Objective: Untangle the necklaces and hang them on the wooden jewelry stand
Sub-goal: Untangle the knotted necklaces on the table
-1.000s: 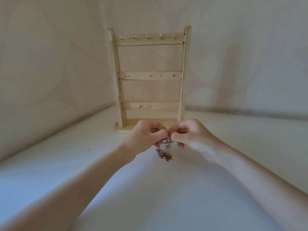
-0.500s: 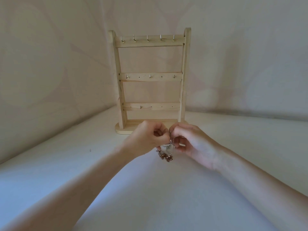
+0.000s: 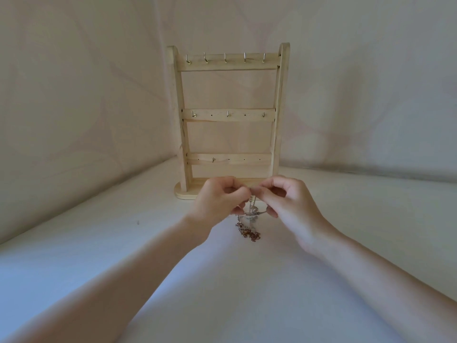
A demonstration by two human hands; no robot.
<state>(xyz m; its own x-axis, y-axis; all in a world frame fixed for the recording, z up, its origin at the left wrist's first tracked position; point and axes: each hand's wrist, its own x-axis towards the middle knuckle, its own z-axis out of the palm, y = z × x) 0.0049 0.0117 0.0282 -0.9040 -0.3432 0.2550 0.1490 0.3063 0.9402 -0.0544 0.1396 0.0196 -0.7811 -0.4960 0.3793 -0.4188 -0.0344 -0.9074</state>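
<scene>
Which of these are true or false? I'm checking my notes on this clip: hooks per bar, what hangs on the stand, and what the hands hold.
1. The top bar of the wooden jewelry stand carries five metal hooks. True.
2. A necklace already hangs from the top bar. False: every hook in view is bare.
3. Both the left hand and the right hand pinch the tangled necklaces in front of the stand's base. True.
4. The lowest bar carries three hooks. False: only one hook shows there, near its left end, with small empty holes beside it.
5. The tangle includes a coppery-brown chain hanging lowest. True.
</scene>
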